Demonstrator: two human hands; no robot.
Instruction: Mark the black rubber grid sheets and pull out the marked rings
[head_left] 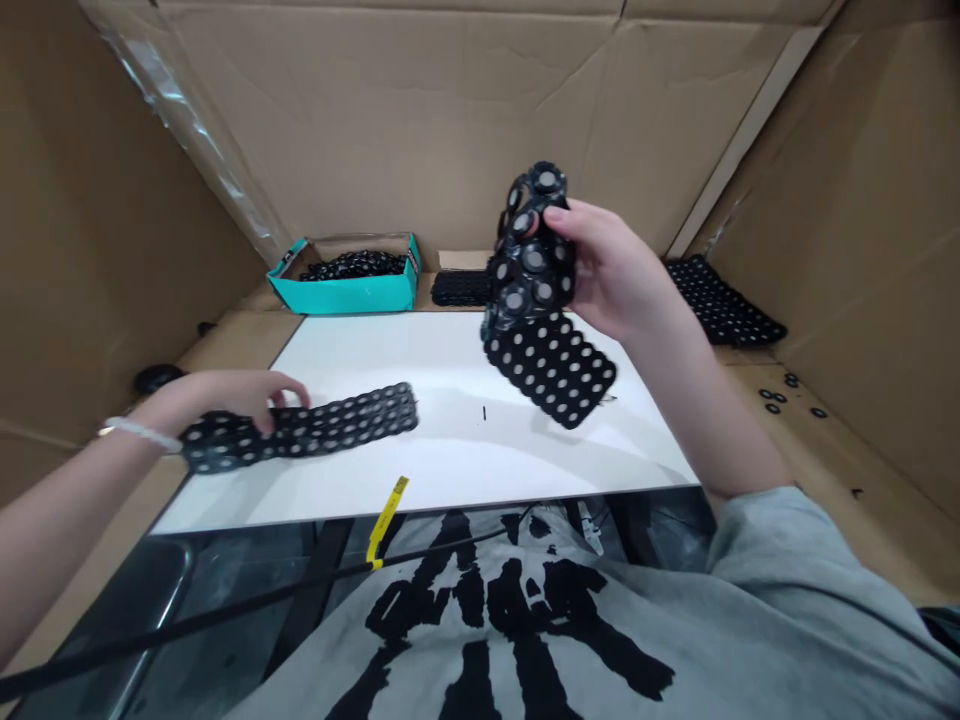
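My right hand (611,265) is raised above the white board, its thumb and fingers closed round a black strip (534,262) of joined round pieces with pale dots. The held strip is bunched and folded at the top. Its flat lower part hangs tilted toward the board. At the left, my left hand (244,395) has its thumb and fingers curled on a second black dotted strip (352,415), stretched out low over the board's left side. The palm hides part of this strip.
A white board (450,460) lies inside cardboard walls. Behind it stand a teal box (345,296) of black round pieces and a stack of black strips (459,288). Another dotted black sheet (724,300) and loose black rings (772,400) lie right. A yellow-tagged cable (262,598) crosses in front.
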